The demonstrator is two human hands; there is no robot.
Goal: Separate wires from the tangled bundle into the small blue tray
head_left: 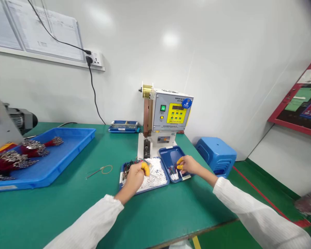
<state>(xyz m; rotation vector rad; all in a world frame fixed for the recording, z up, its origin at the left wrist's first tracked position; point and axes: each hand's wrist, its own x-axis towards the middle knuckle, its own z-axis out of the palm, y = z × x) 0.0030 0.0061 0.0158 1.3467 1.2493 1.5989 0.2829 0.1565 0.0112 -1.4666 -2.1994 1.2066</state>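
My left hand [135, 177], with yellow finger covers, is closed over a blue tray [145, 191] heaped with small white pieces [158, 174]. Dark, thin wire parts [127, 166] lie at that tray's left side. Whatever my left fingertips pinch is too small to make out. Over a second blue tray [168, 154] just to the right, my right hand [188, 164] has its yellow-covered thumb and finger drawn together. Below those fingertips lie several coloured wires with white ends [173, 173]. Any piece between the right fingertips cannot be made out.
A grey machine [171, 110] with a spool of golden strip [147, 91] stands behind the trays. To the left are a wire loop [107, 169] and a large blue tray [75, 147] of red wire bundles [33, 149]. Blue stools [216, 155] stand beyond the table's right edge.
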